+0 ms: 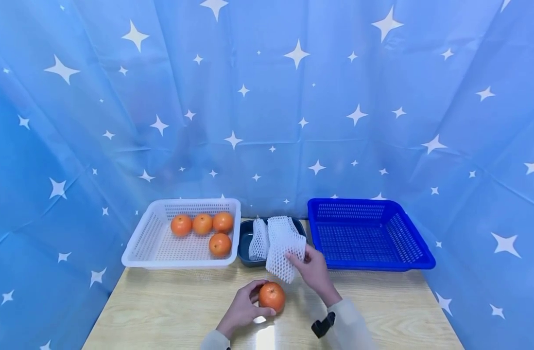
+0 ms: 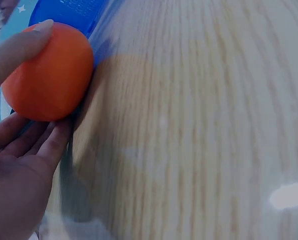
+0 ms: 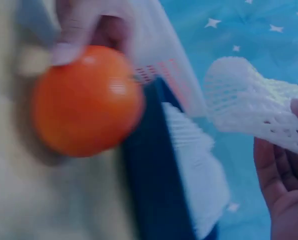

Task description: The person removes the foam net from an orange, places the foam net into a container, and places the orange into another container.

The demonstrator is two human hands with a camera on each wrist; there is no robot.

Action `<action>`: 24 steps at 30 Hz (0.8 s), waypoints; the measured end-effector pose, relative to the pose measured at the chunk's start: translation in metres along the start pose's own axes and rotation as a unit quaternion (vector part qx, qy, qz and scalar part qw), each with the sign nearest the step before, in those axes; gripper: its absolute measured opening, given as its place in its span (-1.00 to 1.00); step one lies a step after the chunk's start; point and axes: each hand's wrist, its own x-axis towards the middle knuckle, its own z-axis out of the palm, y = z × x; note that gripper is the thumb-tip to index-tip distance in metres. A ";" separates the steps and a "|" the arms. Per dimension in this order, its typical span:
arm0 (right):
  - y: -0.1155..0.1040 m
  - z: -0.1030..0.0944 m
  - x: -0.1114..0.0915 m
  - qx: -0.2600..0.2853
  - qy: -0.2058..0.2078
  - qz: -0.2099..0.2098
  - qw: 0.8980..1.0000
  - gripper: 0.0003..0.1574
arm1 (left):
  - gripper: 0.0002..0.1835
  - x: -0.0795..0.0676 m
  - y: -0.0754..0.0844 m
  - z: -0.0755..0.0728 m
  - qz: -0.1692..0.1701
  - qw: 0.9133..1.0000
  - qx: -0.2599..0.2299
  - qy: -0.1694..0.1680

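Note:
My left hand point(image 1: 243, 307) grips an orange point(image 1: 272, 297) at the front of the table, thumb on the near side and fingers behind. The left wrist view shows the thumb over the top of the orange point(image 2: 51, 75) and the fingers beneath. Between thumb and fingers my right hand point(image 1: 312, 270) pinches a white foam net sleeve point(image 1: 281, 260), which hangs just above and behind the orange, apart from it. In the right wrist view the net's mouth point(image 3: 231, 95) points toward the left. More white foam nets point(image 1: 259, 240) lie in a dark blue tray point(image 1: 245, 255) behind the hands.
A white basket point(image 1: 137, 250) at the back left bears several oranges point(image 1: 202, 224). At the back right stands a blue basket point(image 1: 363, 243). Behind them hangs a blue curtain with white stars point(image 1: 267, 112). Wooden tabletop point(image 1: 162, 304) stretches to both sides of the hands.

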 end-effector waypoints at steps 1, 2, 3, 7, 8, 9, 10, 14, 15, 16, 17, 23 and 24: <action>-0.005 0.000 0.006 -0.004 -0.004 -0.005 1.000 -0.69 | -0.15 0.000 -0.001 0.000 0.002 1.000 -0.003 0.000; -0.010 0.001 0.012 -0.011 -0.009 -0.007 1.000 -0.69 | -0.15 0.001 -0.001 0.000 0.002 1.000 -0.005 0.000; -0.014 0.002 0.019 -0.022 -0.013 -0.010 1.000 -0.68 | -0.15 0.001 -0.002 0.000 0.004 1.000 -0.008 -0.001; -0.030 0.011 0.042 -0.060 -0.043 0.002 0.997 -0.64 | -0.15 0.002 -0.003 -0.001 0.000 1.000 -0.009 -0.005; -0.033 0.014 0.047 -0.069 -0.052 0.003 0.996 -0.63 | -0.15 0.002 -0.002 -0.001 -0.002 1.000 -0.006 -0.005; -0.036 0.017 0.053 -0.075 -0.060 0.005 0.995 -0.63 | -0.15 0.003 -0.003 -0.002 -0.003 1.000 -0.003 -0.006; -0.039 0.019 0.058 -0.080 -0.068 0.008 0.994 -0.64 | -0.14 0.003 -0.002 -0.002 -0.009 1.000 0.001 -0.005; -0.044 0.032 0.079 -0.103 -0.099 0.005 0.990 -0.66 | -0.12 0.004 -0.002 -0.003 -0.023 1.000 0.010 -0.003; -0.044 0.036 0.084 -0.109 -0.106 0.006 0.988 -0.66 | -0.12 0.004 -0.002 -0.003 -0.026 1.000 0.011 -0.002; -0.043 0.039 0.088 -0.117 -0.111 0.007 0.987 -0.67 | -0.11 0.004 -0.002 -0.003 -0.030 0.999 0.010 -0.001; -0.043 0.043 0.092 -0.123 -0.117 0.007 0.986 -0.67 | -0.11 0.004 -0.002 -0.003 -0.030 0.999 0.010 0.000; -0.029 0.063 0.112 -0.155 -0.139 0.014 0.978 -0.76 | -0.15 0.002 -0.003 -0.001 -0.019 1.000 -0.003 0.000; -0.026 0.066 0.114 -0.160 -0.142 0.013 0.977 -0.76 | -0.15 0.002 -0.003 -0.001 -0.017 1.000 -0.005 -0.001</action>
